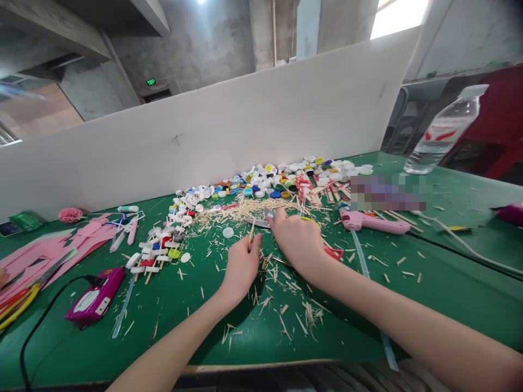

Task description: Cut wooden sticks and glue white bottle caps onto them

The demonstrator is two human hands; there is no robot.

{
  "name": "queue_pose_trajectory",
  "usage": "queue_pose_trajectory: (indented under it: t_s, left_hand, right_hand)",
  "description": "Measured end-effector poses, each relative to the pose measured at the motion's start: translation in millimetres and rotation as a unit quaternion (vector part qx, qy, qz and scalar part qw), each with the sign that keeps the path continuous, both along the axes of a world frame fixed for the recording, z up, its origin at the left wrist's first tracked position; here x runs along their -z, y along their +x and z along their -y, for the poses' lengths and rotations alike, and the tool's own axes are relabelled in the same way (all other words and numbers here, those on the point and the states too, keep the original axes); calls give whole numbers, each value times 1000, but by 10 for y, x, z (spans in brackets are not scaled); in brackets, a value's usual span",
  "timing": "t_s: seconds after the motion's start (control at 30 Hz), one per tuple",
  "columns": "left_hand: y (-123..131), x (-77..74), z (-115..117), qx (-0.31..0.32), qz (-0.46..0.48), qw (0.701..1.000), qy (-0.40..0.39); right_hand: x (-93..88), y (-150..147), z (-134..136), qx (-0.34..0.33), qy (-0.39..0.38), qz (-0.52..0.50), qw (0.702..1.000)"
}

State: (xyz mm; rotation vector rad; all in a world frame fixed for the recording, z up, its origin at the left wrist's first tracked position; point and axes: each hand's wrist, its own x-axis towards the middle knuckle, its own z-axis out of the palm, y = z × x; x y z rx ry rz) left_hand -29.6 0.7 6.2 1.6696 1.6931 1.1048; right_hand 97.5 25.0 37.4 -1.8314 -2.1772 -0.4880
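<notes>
My left hand (242, 267) is closed, pinching a thin wooden stick (252, 231) that points upward. Just to its right, my right hand (298, 242) is closed around a small grey object (269, 213), whose kind I cannot make out. Scissor blades (255, 222) lie beneath the right hand, and yellow and red handles (335, 252) show beyond it. Pale wood shavings (249, 209) are heaped past both hands and scattered around them. A round white disc (227, 232) lies left of the left hand.
Many bottle caps (261, 177) line the white partition (229, 136). Caps on sticks (157, 250) stand left. A pink glue gun (373, 222) and water bottle (447, 130) are right. Pink paper (87, 239), scissors (24, 302) and a purple corded box (96, 296) lie left, on the green table (163, 326).
</notes>
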Motion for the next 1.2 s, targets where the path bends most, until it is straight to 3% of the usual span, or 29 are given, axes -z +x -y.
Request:
queue_pose_trajectory:
  t_s: [0.1,0.2,0.4,0.53,0.63,0.77,0.97,1.2]
  left_hand:
    - [-10,-30,10,-10,14,1000,14]
    - [-20,-36,5,-8,43,999,29]
    - [-22,40,-20,2,106,993,48]
    - [-18,52,-35,42,143,988,27]
    - [-11,51,-40,75,172,982,18]
    - [4,52,-19,74,172,982,34]
    - [1,-17,25,84,103,991,31]
    - [-14,-72,-2,20,28,999,28]
  right_hand:
    - [-9,135,-114,34,-4,-10,999]
    - [-15,205,-175,15,-4,-10,1000]
    - [-55,172,-144,-78,-16,-18,997]
    - [-67,173,-125,-165,-39,-49,984]
    - [-55,179,-124,-204,-49,-49,976]
    - [-36,195,-148,-250,-59,-45,965]
    - [-30,199,-168,-233,-49,-10,971]
    - [9,22,-29,-125,-15,24,992]
